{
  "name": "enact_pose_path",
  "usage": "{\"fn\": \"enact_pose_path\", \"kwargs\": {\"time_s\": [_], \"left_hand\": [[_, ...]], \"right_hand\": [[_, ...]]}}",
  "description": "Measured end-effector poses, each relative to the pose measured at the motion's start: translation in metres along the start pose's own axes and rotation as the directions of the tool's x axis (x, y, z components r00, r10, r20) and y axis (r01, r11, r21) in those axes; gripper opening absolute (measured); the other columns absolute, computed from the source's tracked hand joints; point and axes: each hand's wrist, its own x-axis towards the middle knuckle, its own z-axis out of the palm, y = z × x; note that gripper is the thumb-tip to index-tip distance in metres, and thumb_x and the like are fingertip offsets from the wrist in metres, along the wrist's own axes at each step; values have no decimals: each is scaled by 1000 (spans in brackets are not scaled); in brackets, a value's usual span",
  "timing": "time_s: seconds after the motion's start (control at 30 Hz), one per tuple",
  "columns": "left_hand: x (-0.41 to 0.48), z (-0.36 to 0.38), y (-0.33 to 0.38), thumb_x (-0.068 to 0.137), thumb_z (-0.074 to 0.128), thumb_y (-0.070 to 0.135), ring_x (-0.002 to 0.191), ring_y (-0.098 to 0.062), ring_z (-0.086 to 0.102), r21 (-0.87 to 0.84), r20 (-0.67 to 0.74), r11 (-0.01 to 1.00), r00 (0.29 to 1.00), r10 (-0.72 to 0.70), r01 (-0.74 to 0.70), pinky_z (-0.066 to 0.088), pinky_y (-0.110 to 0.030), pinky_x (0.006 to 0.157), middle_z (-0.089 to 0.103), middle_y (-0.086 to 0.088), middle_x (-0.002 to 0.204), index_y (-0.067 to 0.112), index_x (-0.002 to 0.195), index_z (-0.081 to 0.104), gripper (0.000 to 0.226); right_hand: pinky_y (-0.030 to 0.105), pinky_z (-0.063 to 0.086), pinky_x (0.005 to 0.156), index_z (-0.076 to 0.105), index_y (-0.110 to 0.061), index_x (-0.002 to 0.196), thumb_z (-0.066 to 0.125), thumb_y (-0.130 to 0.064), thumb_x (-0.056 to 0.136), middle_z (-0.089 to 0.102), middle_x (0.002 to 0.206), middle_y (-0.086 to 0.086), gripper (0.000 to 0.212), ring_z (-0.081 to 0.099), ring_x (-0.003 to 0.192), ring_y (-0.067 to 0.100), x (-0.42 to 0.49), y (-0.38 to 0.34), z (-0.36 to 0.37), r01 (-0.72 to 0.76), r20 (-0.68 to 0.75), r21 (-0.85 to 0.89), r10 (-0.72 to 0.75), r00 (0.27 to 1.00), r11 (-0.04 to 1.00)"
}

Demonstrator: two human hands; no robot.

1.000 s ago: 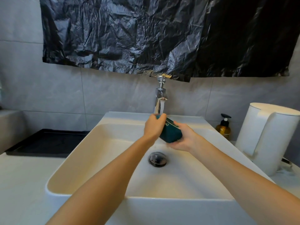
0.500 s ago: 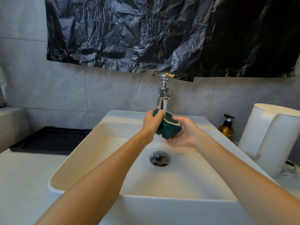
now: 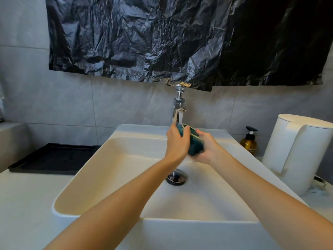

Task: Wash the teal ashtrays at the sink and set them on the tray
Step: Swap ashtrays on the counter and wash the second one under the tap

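One teal ashtray (image 3: 193, 145) is all I can see right now, and it's up under the running faucet (image 3: 178, 107), over the back half of the sink (image 3: 111, 170). Both hands are wrapped around it: the left hand (image 3: 177, 141) is cupped over its left face, the right hand (image 3: 205, 150) cradles it from below and the right, so the thing is basically sandwiched between the palms. It's a bit blurry, so I'd guess it's mid-scrub.

Progress-wise, I'd call this early going. The black tray (image 3: 54, 157) on the desk to the left looks bare as far as I can make out, so nothing's been set down there yet. This piece still needs finishing and carrying over, and I can't see any other ashtrays in view.

Room to move seems fine. The route to the tray goes left over the sink's raised rim, so the ashtray has to clear that edge. The amber soap bottle (image 3: 249, 143) and a white bin (image 3: 295, 152) crowd the right side, well away from that route.
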Motion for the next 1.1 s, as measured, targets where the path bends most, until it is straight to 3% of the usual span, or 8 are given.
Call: {"fn": "enact_pose_path", "kwargs": {"time_s": [0.13,0.23,0.33,0.53,0.7,0.87,1.0,1.1], "left_hand": [[1,10,-1,98,40,32,128,-25,39,125,-110,991,992,60,-46,31,-40,110,38,-8,140,14,144,28,51],[15,-7,2,95,44,35,107,-19,53,111,-45,993,998,-36,41,47,-32,91,52,-5,128,16,138,39,48],[18,-14,-2,93,49,31,97,-15,52,8,-4,994,994,-106,106,45,-20,73,55,-5,120,15,133,45,43],[9,2,-7,91,54,26,106,-22,49,-65,-75,991,989,-125,120,45,-36,98,37,-4,123,13,136,36,51],[31,-20,-6,87,51,19,88,-19,56,-165,48,958,972,-229,234,48,-28,70,61,-11,104,6,115,55,31],[29,-33,-1,89,48,16,64,-15,54,-167,185,941,947,-264,295,45,-23,58,56,-5,69,13,76,54,15],[22,-19,-8,93,48,24,84,-17,58,-207,57,949,971,-231,238,49,-25,66,59,-8,97,12,105,55,19],[11,2,-9,98,43,32,116,-25,51,-181,-12,970,986,-167,162,48,-38,98,47,-11,130,12,134,41,42]], "right_hand": [[37,52,87,60,-15,126,51,-37,94,68,117,7,40,65,103,24,5,4,0,-4,-13,19,4,1000,1000],[35,53,78,64,-10,109,57,-32,91,70,95,11,30,66,87,25,3,4,-1,6,-5,-8,-6,1000,1000],[37,51,80,60,-8,103,53,-35,94,66,94,15,29,62,84,28,0,7,2,6,-41,-21,-7,999,1000],[38,51,79,61,-11,113,51,-27,93,67,102,13,28,63,92,27,2,8,2,51,30,-30,-50,998,998],[37,49,73,61,-10,109,55,-29,88,65,100,14,29,60,90,29,-3,-2,-5,23,49,-130,-17,999,991],[39,53,70,66,-11,101,58,-45,89,72,91,14,37,66,88,31,-6,1,-2,15,93,-257,9,996,966],[43,52,73,63,-7,108,53,-48,92,69,97,17,44,65,88,33,-2,6,5,-2,58,-120,9,998,993],[41,52,70,62,-11,116,49,-46,94,68,95,14,43,64,86,29,2,5,4,-16,3,19,16,1000,1000]]}}
